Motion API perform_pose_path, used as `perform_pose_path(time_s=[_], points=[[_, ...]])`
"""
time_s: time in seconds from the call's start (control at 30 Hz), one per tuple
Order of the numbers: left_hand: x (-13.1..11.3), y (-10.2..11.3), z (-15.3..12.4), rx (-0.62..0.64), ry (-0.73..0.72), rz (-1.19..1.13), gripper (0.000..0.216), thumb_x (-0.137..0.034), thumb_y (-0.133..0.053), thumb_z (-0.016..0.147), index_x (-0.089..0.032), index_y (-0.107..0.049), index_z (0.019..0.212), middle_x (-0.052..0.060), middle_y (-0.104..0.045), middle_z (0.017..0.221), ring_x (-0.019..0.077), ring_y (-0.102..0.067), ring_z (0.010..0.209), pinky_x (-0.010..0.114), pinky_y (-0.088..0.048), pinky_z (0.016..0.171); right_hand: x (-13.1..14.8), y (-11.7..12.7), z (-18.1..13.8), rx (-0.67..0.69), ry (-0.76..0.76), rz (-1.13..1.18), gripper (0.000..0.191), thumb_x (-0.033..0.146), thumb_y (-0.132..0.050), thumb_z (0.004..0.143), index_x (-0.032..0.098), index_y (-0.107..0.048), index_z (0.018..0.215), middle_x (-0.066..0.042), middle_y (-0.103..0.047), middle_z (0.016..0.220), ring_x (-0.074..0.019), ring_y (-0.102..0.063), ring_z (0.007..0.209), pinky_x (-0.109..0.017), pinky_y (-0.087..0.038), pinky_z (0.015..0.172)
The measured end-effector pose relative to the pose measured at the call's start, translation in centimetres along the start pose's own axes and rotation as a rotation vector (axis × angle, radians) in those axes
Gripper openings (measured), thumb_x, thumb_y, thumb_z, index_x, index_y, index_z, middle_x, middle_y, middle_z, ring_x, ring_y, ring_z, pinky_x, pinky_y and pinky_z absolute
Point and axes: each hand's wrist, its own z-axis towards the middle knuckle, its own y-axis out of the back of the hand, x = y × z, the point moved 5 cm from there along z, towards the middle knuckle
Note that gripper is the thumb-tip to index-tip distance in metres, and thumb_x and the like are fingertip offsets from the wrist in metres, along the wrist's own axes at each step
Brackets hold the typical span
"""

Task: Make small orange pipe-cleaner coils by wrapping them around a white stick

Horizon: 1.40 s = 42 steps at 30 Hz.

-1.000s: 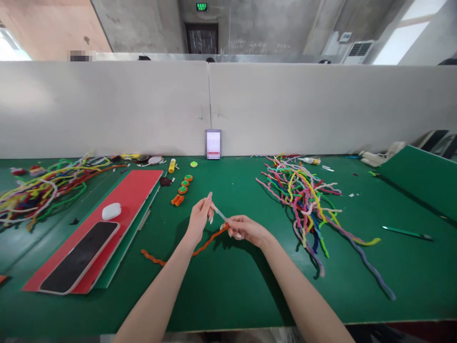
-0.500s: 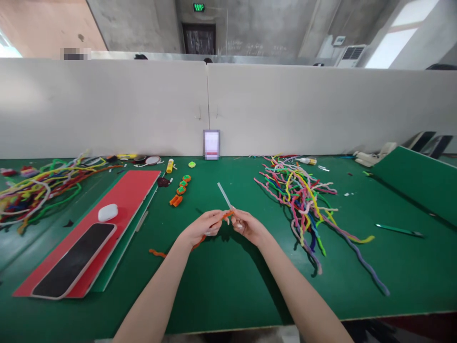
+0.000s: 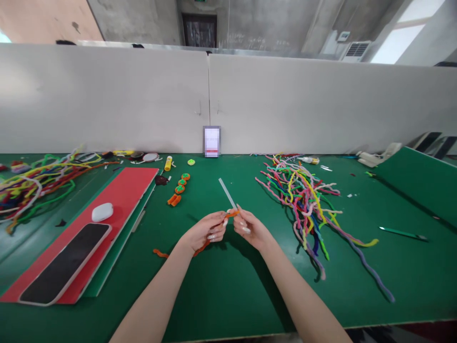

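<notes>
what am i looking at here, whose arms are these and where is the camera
No machine here: a person works with two bare hands, and the one camera sits on their head, looking forward and down, so the arms come in from the bottom edge. The left hand holds an orange pipe cleaner, whose tail trails on the green table. The right hand meets it fingertip to fingertip and pinches a thin pale stick that points up and away. To the right lies a pile of coloured pipe cleaners; a second pile lies far left. Also on the left: a red board bearing a dark slab and a small white case, and beside it small orange and green pieces. A pale divider stands behind.
</notes>
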Motion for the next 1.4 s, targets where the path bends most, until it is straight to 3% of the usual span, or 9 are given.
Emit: perform_pose_path(time_s=[0.3, 0.5, 0.8, 1.07, 1.2, 1.4], points=[[0.8, 0.8, 0.7, -0.078, 0.010, 0.047, 0.020, -0.031, -0.051, 0.082, -0.017, -0.043, 0.071, -0.010, -0.024, 0.043, 0.0031, -0.024, 0.034, 0.018, -0.022, 0.040, -0.1, -0.2, -0.1, 0.050, -0.042, -0.026, 0.020, 0.033, -0.059, 0.077, 0.013, -0.057, 0.075, 0.009, -0.022, 0.047, -0.0023, -0.017, 0.037, -0.020, -0.013, 0.039], [0.5, 1.7, 0.5, -0.131, 0.024, 0.068, 0.018, -0.030, -0.055, 0.078, -0.016, -0.047, 0.071, -0.010, -0.025, 0.044, 0.0031, -0.025, 0.036, 0.019, -0.025, 0.043, -0.4, -0.3, -0.5, 0.067, -0.064, -0.229, 0.025, 0.035, -0.058, 0.079, 0.012, -0.056, 0.071, 0.006, -0.036, 0.048, -0.0036, -0.031, 0.040, -0.019, -0.019, 0.039], [0.3, 2.1, 0.1, -0.194, 0.011, 0.100, 0.022, -0.033, -0.061, 0.072, -0.014, -0.050, 0.071, -0.009, -0.034, 0.046, 0.0015, -0.022, 0.035, 0.020, -0.011, 0.037, -0.4, -0.2, -0.6, 0.110, -0.049, -0.641, 0.034, 0.041, -0.049, 0.083, 0.011, -0.059, 0.071, 0.006, -0.043, 0.043, -0.0037, -0.036, 0.035, -0.017, -0.025, 0.037], [0.1, 2.6, 0.2, -0.326, 0.098, 0.260, 0.029, -0.040, -0.063, 0.067, -0.015, -0.047, 0.067, -0.009, -0.034, 0.045, 0.0012, -0.023, 0.034, 0.019, -0.008, 0.037, -1.0, -0.7, -0.5, 0.124, -0.060, -0.636, 0.036, 0.045, -0.044, 0.084, 0.013, -0.055, 0.073, 0.000, -0.057, 0.059, -0.0081, -0.054, 0.048, -0.019, -0.041, 0.045], [-0.2, 2.8, 0.3, -0.425, 0.076, 0.391, 0.030, -0.042, -0.059, 0.068, -0.015, -0.048, 0.067, -0.008, -0.038, 0.048, 0.0013, -0.024, 0.037, 0.018, -0.011, 0.038, -0.8, -0.4, -0.3, 0.059, -0.012, -0.709, 0.034, 0.044, -0.046, 0.083, 0.014, -0.054, 0.071, 0.002, -0.054, 0.054, -0.0058, -0.048, 0.041, -0.017, -0.036, 0.040], [-0.6, 2.9, 0.1, -0.395, 0.064, 0.529, 0.032, -0.047, -0.052, 0.073, -0.014, -0.051, 0.069, -0.003, -0.049, 0.056, 0.0032, -0.031, 0.041, 0.017, -0.017, 0.039, -0.4, -0.7, -0.4, 0.050, 0.006, -0.823, 0.033, 0.042, -0.045, 0.084, 0.015, -0.050, 0.065, 0.007, -0.043, 0.043, -0.0030, -0.033, 0.033, -0.016, -0.024, 0.034]])
